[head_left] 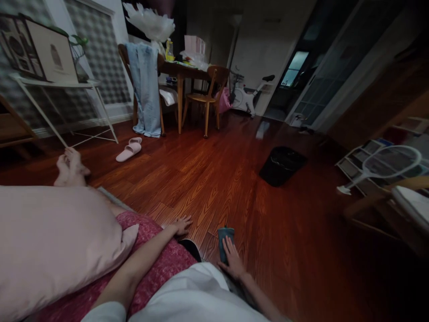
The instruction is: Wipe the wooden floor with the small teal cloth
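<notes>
Left hand [182, 225]: pointing forward, palm down, spreading fingers apart
Right hand [234, 260]: resting straightened fingers on teal pouch [225, 232]

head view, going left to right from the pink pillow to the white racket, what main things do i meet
pink pillow → left hand → small teal item under the right hand → black bin → white racket
</notes>
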`<action>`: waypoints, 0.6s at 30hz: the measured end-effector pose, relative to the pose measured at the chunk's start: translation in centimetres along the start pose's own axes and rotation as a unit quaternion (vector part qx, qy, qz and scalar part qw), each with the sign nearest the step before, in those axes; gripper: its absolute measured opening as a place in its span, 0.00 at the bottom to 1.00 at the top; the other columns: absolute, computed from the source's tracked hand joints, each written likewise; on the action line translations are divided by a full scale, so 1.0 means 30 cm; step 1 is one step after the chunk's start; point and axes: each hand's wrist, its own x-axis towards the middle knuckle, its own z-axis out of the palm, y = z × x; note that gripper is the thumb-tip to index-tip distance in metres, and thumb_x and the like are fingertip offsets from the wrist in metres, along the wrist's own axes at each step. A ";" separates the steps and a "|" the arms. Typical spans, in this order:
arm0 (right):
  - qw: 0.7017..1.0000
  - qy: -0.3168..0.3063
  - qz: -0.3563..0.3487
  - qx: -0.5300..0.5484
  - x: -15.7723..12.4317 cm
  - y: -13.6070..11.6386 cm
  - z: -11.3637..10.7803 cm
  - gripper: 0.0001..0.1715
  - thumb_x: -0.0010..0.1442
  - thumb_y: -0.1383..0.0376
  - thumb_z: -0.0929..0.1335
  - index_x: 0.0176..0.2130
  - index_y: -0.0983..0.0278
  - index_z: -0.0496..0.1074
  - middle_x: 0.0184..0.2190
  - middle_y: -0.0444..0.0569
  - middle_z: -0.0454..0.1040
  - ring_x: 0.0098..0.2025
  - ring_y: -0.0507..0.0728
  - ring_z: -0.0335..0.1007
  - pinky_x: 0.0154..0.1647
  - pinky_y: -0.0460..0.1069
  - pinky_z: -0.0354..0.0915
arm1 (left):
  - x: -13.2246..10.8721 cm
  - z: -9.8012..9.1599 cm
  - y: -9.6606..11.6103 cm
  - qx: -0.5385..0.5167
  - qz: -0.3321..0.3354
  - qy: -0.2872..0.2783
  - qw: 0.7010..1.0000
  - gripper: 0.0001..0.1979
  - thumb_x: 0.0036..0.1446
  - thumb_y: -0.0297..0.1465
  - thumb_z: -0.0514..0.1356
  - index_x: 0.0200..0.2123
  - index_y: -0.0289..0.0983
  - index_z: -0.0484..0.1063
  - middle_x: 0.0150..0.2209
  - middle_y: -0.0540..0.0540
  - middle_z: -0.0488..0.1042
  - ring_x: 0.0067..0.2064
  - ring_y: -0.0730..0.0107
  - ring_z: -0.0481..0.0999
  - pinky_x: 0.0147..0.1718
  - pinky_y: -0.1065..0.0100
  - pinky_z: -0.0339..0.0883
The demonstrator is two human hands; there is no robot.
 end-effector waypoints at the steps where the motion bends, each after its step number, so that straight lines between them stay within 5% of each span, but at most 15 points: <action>1: 1.000 -0.019 -0.005 -0.001 -0.012 0.009 -0.019 0.51 0.59 0.55 0.65 0.73 0.65 0.44 0.75 0.58 0.41 0.76 0.64 0.33 0.72 0.65 0.44 | -0.001 -0.001 0.000 -0.003 0.000 0.002 1.000 0.37 0.62 0.39 0.58 0.72 0.46 0.51 0.75 0.41 0.37 0.74 0.45 0.38 0.66 0.35 0.38; 5: 0.999 -0.040 -0.008 -0.021 0.014 0.022 -0.086 0.55 0.50 0.68 0.64 0.73 0.66 0.45 0.75 0.56 0.42 0.76 0.61 0.34 0.73 0.62 0.44 | 0.000 -0.001 0.001 -0.004 0.004 0.003 1.000 0.37 0.62 0.39 0.59 0.72 0.46 0.51 0.75 0.41 0.37 0.74 0.44 0.38 0.66 0.35 0.37; 9: 0.996 -0.041 0.034 -0.068 0.135 -0.004 -0.147 0.58 0.44 0.73 0.64 0.73 0.67 0.47 0.74 0.56 0.42 0.75 0.60 0.38 0.71 0.59 0.48 | 0.002 -0.003 0.003 0.006 -0.002 -0.008 1.000 0.38 0.62 0.38 0.59 0.72 0.44 0.50 0.75 0.40 0.37 0.74 0.45 0.37 0.66 0.34 0.38; 14: 0.980 0.035 0.175 -0.092 0.342 -0.075 -0.214 0.43 0.58 0.71 0.61 0.71 0.63 0.54 0.73 0.53 0.48 0.73 0.59 0.46 0.65 0.58 0.57 | -0.003 -0.009 0.005 0.020 0.000 -0.006 1.000 0.38 0.62 0.38 0.58 0.73 0.43 0.49 0.75 0.38 0.36 0.73 0.44 0.37 0.65 0.33 0.40; 18: 0.970 0.067 0.212 -0.098 0.430 -0.130 -0.203 0.38 0.63 0.67 0.60 0.71 0.66 0.55 0.73 0.60 0.50 0.73 0.63 0.47 0.65 0.61 0.54 | -0.008 -0.013 0.008 0.024 -0.006 -0.012 1.000 0.38 0.62 0.38 0.59 0.73 0.41 0.49 0.75 0.37 0.37 0.74 0.45 0.37 0.66 0.35 0.40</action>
